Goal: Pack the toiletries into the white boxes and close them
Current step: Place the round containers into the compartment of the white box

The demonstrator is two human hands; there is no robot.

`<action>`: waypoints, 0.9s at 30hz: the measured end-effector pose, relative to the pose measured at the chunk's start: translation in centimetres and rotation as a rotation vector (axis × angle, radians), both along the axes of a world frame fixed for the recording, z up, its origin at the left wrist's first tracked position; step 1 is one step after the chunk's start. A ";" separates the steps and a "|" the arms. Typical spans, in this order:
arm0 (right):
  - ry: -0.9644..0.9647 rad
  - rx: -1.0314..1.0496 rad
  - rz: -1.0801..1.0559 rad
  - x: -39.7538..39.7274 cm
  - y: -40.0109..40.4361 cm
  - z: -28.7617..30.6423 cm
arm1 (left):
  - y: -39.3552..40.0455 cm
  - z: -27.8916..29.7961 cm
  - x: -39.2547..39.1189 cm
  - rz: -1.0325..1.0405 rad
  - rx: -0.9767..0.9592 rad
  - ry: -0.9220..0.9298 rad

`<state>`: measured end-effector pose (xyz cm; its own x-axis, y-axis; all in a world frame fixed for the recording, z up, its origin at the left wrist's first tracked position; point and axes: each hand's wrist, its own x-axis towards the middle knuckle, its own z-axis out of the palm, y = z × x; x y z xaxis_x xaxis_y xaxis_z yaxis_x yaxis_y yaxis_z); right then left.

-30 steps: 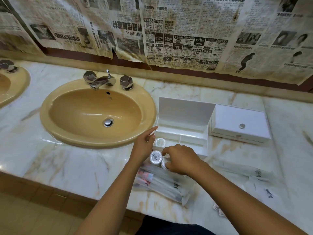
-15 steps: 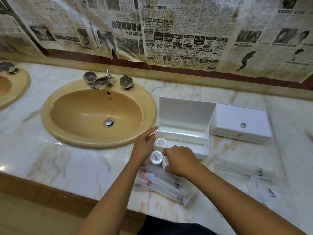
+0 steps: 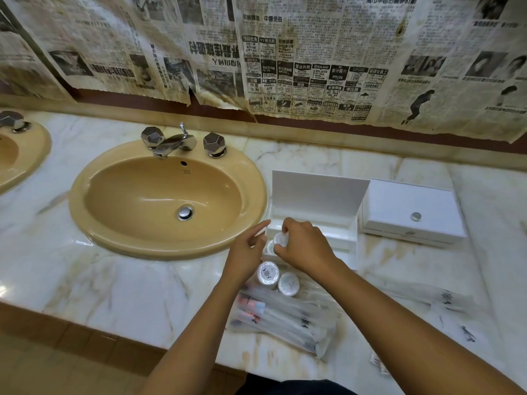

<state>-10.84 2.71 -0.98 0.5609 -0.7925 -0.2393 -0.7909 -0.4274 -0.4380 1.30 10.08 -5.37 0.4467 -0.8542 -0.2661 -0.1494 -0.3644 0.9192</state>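
- The right hand (image 3: 306, 246) is pinching a small white round tub (image 3: 279, 239) in its fingertips, over the front left corner of the open white box (image 3: 319, 212).
- The left hand (image 3: 247, 252) is at about 9 o'clock from that tub, just beside the box's left end. Its fingers are loose and spread and hold nothing; one finger points up toward the box.
- Another little round tub (image 3: 270, 247) shows under the held one. It looks to be inside the box, but it is mostly hidden.
- The open box has its lid standing up at the back.
- At 3 o'clock from it sits a closed white box (image 3: 410, 213) with a small silver button on top.
- Two more round tubs (image 3: 268, 274) stand side by side on the marble counter (image 3: 114, 280), at 6 o'clock from the hands.
- Just past them, closer to the person, lies a pile of long clear packets (image 3: 285, 317).
- More clear packets (image 3: 445, 300) lie at 4 o'clock.
- A tan sink (image 3: 168, 198) is at 9 o'clock.
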 end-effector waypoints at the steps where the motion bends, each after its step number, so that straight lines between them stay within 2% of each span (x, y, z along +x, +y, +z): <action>1: 0.015 0.021 -0.006 0.4 -0.2 -0.4 | 0.0 -0.2 0.1 0.002 0.000 0.008; 10: 0.049 0.099 -0.059 2.2 -0.5 -3.1 | -0.1 -0.7 0.4 -0.017 -0.012 0.051; 22: -0.052 0.159 -0.081 0.9 0.2 -2.6 | 0.0 -0.6 0.2 -0.020 -0.038 0.037; 27: -0.150 0.080 -0.053 -0.2 0.9 -1.5 | 0.1 -0.6 0.0 -0.018 -0.022 0.020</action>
